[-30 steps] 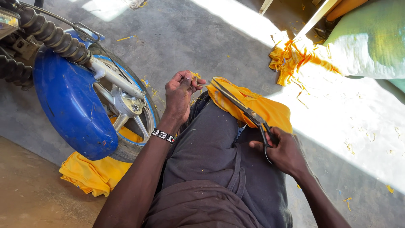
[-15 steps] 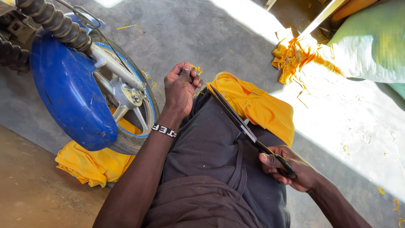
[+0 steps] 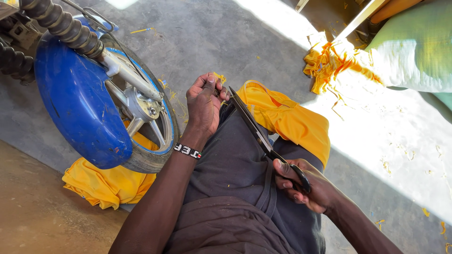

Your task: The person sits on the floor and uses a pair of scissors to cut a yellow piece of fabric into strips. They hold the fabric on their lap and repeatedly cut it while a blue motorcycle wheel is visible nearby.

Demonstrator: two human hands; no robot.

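The right hand (image 3: 308, 188) grips the dark handles of long scissors (image 3: 256, 131) whose blades reach up to the left hand (image 3: 203, 103), whose fingers are pinched shut on a small yellow scrap (image 3: 219, 77), with yellow fabric (image 3: 287, 117) draped over the lap just beyond both

The floor (image 3: 226, 42) is grey, rough concrete, shaded on the near side and crossed by a broad band of hard sunlight on the right. Small yellow scraps (image 3: 386, 164) lie scattered over it. At the left stands a motorcycle wheel (image 3: 146, 127) under a blue mudguard (image 3: 75, 103). A pale green sack (image 3: 414, 51) lies at the upper right, beside a heap of yellow offcuts (image 3: 329, 61).
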